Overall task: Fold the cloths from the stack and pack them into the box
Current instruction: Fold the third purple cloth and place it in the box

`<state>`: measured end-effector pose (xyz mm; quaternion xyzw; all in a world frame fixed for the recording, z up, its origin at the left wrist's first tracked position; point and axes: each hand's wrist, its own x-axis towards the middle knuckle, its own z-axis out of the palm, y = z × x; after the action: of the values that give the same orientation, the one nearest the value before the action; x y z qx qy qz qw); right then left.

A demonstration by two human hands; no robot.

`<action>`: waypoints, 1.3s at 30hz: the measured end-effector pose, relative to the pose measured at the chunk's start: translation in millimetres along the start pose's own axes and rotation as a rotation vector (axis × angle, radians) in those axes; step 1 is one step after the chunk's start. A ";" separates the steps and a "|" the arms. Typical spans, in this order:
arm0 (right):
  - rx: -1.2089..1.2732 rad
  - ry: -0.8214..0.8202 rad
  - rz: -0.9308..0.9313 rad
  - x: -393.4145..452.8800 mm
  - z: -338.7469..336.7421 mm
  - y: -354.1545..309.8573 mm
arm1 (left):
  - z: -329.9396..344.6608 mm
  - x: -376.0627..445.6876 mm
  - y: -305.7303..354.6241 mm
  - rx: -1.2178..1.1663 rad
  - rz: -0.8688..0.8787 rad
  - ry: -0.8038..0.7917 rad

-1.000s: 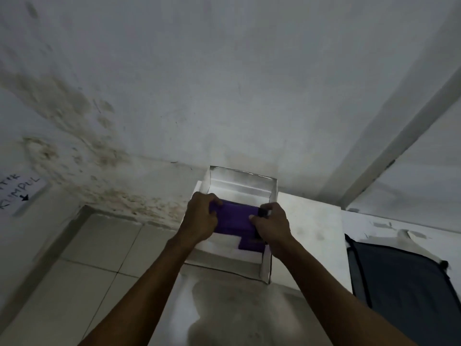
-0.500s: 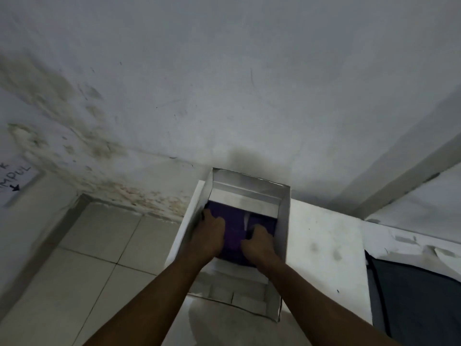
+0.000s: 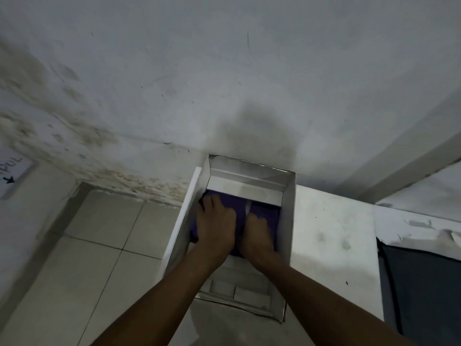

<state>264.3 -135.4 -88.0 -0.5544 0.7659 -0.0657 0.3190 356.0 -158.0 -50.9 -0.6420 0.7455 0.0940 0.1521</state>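
An open white cardboard box [image 3: 288, 221] stands on a white table against the wall. Folded purple cloth [image 3: 264, 212] lies in its far half, with a pale strip showing between two purple parts. My left hand [image 3: 215, 224] rests flat on the left part, fingers spread, close to the box's left wall. My right hand [image 3: 257, 234] presses down on the right part with its fingers curled under. Both forearms reach in from the bottom of the view. The near half of the box floor is bare.
A dark grey cloth [image 3: 421, 290] lies spread on the table at the right. The white table top [image 3: 331, 240] runs between it and the box. To the left, past the table edge, is a tiled floor [image 3: 94, 245]. A paper sign [image 3: 12, 171] hangs at the far left.
The purple cloth went from above the box rim down into the box's far half. Both hands followed it down and now press on it. The view has tilted down and closer.
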 end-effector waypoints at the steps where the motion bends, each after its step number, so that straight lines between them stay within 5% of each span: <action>1: 0.007 0.008 -0.004 -0.4 -0.6 0.0 | 0.6 0.9 -1.1 -0.041 0.007 -0.035; 6: 0.141 0.003 -0.068 -5.7 -3.1 1.3 | 21.4 -1.5 -19.2 -0.147 0.082 -0.217; 18: -0.142 -0.110 -0.112 -19.5 -18.1 -8.4 | 20.4 -13.1 -18.6 0.021 -0.003 -0.017; 35: -0.162 -0.178 -0.167 -29.9 -15.9 2.3 | 30.7 -31.2 -33.0 -0.074 0.159 -0.410; 39: -0.173 -0.194 -0.195 -41.6 -28.9 4.2 | 20.3 -37.3 -33.9 -0.206 0.196 -0.321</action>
<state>252.3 -104.1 -49.8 -0.6554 0.6768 0.0236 0.3344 396.4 -121.9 -55.1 -0.5556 0.7570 0.2850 0.1927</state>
